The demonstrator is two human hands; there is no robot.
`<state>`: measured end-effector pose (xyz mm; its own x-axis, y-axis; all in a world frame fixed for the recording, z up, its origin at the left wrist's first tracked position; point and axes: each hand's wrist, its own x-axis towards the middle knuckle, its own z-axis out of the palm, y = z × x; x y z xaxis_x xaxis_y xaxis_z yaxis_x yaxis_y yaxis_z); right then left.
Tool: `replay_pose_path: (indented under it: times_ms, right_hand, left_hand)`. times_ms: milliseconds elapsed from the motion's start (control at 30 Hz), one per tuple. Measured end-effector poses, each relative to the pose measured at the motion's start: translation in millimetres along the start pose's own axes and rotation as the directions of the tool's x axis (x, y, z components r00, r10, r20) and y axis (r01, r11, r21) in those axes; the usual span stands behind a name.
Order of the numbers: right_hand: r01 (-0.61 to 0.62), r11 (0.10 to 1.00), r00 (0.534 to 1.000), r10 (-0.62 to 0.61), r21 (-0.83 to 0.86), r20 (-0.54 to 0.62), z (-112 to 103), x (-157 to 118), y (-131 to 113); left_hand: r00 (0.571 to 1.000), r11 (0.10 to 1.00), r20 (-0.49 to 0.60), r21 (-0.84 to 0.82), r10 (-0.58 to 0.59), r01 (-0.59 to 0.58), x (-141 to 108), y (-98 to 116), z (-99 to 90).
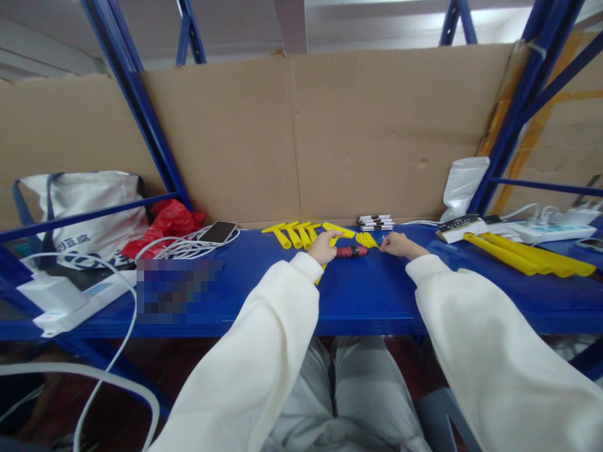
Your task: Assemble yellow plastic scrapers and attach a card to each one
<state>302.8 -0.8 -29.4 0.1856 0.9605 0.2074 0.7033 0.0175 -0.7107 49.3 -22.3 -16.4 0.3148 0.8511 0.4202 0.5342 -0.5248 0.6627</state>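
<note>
Bag (101, 194) left, hands (323, 247) centre, cardboard (226, 138) behind

A small assembly workshop, it seems — blue steel rack posts (136, 100) at ten and two o'clock, a cardboard partition (226, 138) at twelve, a power strip (530, 232) at three — with yellow T-shaped parts (304, 238) lined up on the blue workbench (367, 301).

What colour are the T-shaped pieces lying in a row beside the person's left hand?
The T-shaped pieces are yellow, as the head view shows.
</note>
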Motion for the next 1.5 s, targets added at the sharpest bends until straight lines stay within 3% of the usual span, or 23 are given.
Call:
replay_pose_path:
  times_ms: [133,300,1300,1500]
  right_hand:
    - [0.008,0.957,0.998,0.01,-0.29,0.061,-1,-6,-7]
    - [0.03,0.906,0.994,0.016,-0.421,0.107,-3,-11,-14]
    - [0.073,0.876,0.989,-0.002,-0.476,0.149,-2,-12,-16]
    - [0.085,0.912,0.989,-0.03,-0.402,0.142,-1,-6,-9]
  left_hand:
    - [1.0,0.999,0.007,0.034,0.024,-0.024,1,-2,1.0]
    - [0.998,0.993,0.03,0.108,0.051,-0.054,3,-4,2.4]
    - [0.997,0.988,0.059,0.138,0.055,-0.063,3,-4,2.6]
    - [0.998,0.991,0.055,0.121,0.045,-0.051,1,-2,1.6]
